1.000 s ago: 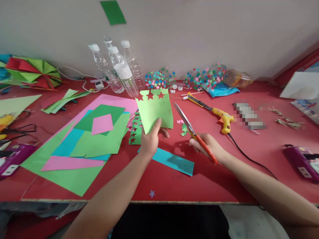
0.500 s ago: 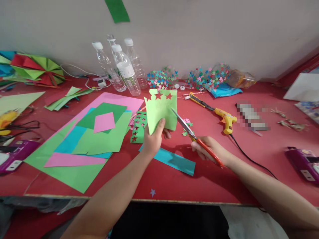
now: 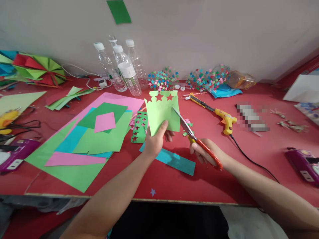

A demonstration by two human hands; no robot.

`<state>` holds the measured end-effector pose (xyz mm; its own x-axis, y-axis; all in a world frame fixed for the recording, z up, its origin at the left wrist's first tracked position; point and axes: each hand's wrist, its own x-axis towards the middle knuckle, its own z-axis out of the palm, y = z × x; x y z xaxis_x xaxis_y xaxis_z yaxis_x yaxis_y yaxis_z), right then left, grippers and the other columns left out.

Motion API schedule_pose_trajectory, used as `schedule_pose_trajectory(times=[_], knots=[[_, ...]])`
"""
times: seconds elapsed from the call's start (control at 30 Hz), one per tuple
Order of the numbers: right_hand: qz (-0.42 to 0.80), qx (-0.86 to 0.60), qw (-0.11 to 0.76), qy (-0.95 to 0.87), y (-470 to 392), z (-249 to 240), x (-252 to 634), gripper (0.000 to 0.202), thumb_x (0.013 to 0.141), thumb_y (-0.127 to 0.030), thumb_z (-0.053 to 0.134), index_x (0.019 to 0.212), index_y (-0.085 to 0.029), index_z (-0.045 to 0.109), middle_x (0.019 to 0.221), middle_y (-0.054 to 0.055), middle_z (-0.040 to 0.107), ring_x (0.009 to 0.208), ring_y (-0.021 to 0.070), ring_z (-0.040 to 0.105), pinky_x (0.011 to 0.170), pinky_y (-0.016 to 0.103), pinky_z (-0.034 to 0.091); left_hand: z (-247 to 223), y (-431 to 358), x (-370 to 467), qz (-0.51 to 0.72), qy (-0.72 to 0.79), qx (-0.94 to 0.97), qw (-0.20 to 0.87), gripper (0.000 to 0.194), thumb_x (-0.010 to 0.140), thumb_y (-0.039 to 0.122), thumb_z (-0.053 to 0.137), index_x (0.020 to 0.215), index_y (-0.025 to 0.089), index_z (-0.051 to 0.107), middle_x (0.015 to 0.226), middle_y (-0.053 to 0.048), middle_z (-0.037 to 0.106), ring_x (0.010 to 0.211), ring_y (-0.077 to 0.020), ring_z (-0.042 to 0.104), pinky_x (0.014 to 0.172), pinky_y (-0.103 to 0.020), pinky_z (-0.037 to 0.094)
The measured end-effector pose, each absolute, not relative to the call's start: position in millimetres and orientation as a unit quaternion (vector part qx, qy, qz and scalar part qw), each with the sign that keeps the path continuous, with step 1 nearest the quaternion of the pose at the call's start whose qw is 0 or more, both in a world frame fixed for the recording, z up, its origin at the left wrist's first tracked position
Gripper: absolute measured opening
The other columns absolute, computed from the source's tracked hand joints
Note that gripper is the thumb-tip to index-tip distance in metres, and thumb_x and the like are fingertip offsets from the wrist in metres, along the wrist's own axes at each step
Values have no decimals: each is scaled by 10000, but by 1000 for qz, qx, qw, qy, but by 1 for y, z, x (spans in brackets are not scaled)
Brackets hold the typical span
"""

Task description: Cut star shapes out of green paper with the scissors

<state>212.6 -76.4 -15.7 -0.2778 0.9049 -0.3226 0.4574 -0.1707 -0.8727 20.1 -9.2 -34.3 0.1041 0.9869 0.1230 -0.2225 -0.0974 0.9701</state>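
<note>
A light green paper with star-shaped holes along its top edge is pinched in my left hand, thumb in front and fingers behind. My right hand grips orange-handled scissors, whose blades point up and left, the tip at the face of the paper. Beneath, a blue paper strip lies on the red table. A dark green paper with star holes lies left of the held sheet, and small cut stars lie behind the blades.
Stacked coloured papers spread at the left. Plastic bottles stand near the wall, beside star-filled containers. A yellow glue gun with a black cord lies at the right, and purple power strips sit at both sides.
The light green paper and my left hand have shifted slightly right, and the sheet has turned a little. The scissors have moved only slightly, staying in my right hand.
</note>
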Motion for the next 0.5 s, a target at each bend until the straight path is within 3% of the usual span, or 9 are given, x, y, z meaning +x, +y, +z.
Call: schedule_pose_trajectory(times=[0.5], knots=[[535, -567, 226, -583, -80, -16, 208, 528, 844, -683, 416, 665, -191, 483, 390, -43, 458, 342, 75, 379, 404, 217, 341, -31, -14, 21, 537, 361, 506, 571, 325, 860, 427, 593, 689, 152, 615, 548, -12, 635, 399, -94, 541, 405, -230, 427]])
